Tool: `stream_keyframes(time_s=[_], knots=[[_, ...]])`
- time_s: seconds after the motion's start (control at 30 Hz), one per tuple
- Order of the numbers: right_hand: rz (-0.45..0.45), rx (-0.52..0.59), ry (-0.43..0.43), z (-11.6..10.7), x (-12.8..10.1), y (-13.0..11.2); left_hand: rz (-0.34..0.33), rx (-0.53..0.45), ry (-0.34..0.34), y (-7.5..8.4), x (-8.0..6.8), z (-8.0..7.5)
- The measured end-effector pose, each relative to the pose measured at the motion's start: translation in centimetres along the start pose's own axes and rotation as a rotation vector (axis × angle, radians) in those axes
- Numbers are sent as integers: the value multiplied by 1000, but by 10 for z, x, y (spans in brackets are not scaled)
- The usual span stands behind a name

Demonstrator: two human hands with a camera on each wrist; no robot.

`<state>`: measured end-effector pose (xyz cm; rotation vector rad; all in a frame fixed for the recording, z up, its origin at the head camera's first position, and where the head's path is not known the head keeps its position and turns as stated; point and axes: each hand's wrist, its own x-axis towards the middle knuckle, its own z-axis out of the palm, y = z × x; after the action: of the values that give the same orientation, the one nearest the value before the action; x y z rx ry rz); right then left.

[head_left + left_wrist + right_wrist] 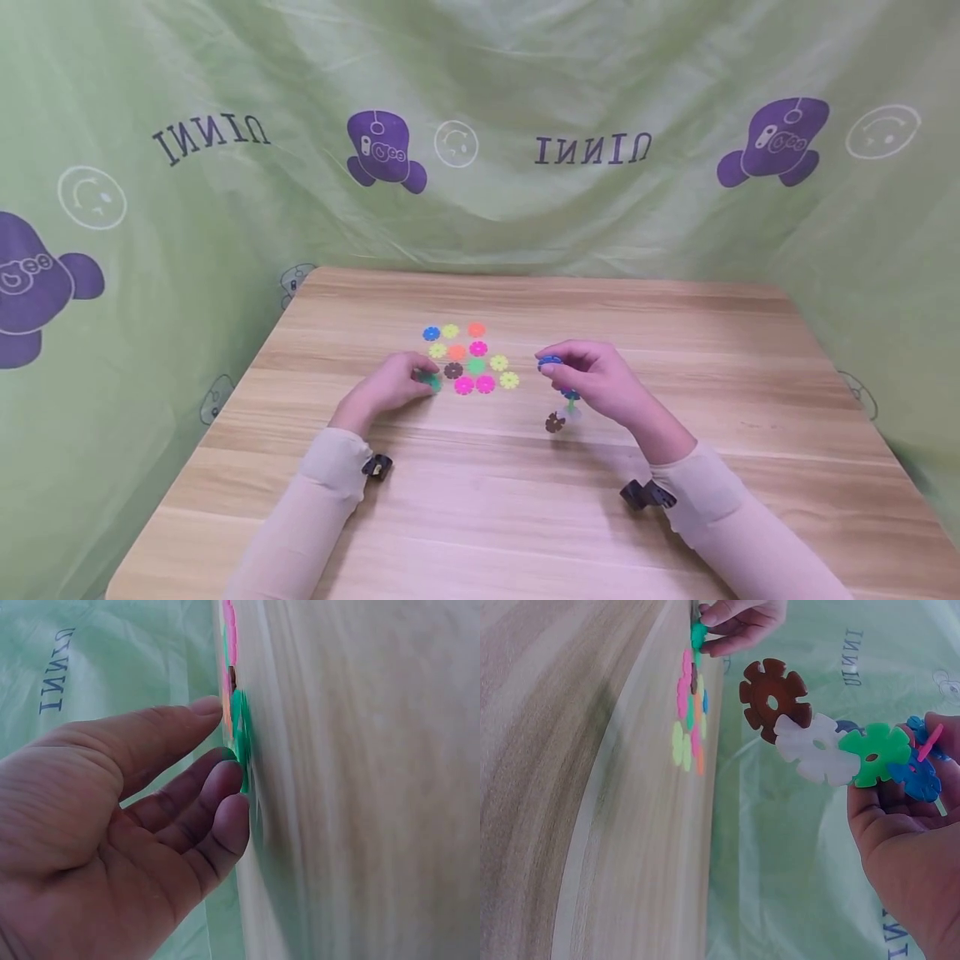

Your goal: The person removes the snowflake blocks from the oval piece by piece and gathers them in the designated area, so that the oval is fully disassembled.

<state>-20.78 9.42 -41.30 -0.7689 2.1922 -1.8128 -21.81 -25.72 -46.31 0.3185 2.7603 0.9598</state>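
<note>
we are mid-pickup: our left hand [390, 385] pinches a green disc [431, 382] on the table [750, 400] at frame centre, our right hand [596, 379] clamps the disc chain [832, 739], so next we likely join them.

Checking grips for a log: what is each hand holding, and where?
Right hand grips the disc chain at its blue end; left hand pinches the green disc by its edge.

- a light wooden table [675, 517] with plain grain stood before a green cloth.
- a small group of flat flower-shaped discs [471, 358] lay on it near the middle: blue, yellow, orange, pink, brown, green.
- one dark green disc [431, 382] lay at the group's left edge.
</note>
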Motion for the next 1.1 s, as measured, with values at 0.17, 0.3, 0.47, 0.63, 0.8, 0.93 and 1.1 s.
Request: stream_keyframes(time_s=[0.17,0.3,0.47,0.63,0.8,0.93,1.1], knots=[[-4,-5,-7,0,0,-1,-7,-17,-5,1,-2,-1],[-6,-14,-11,1,0,-1,-14,-27,-2,3,-3,-2],[-11,-5,-13,2,0,0,-18,-37,3,3,-4,-2],[-23,0,-16,2,0,0,-13,-32,11,6,-3,-2],[-21,-11,-20,1,0,1,-11,-25,12,14,-3,-4],[-23,-19,-26,1,0,1,28,-30,30,23,-2,-6],[-23,-7,-22,1,-1,0,100,-32,49,35,-2,-9]])
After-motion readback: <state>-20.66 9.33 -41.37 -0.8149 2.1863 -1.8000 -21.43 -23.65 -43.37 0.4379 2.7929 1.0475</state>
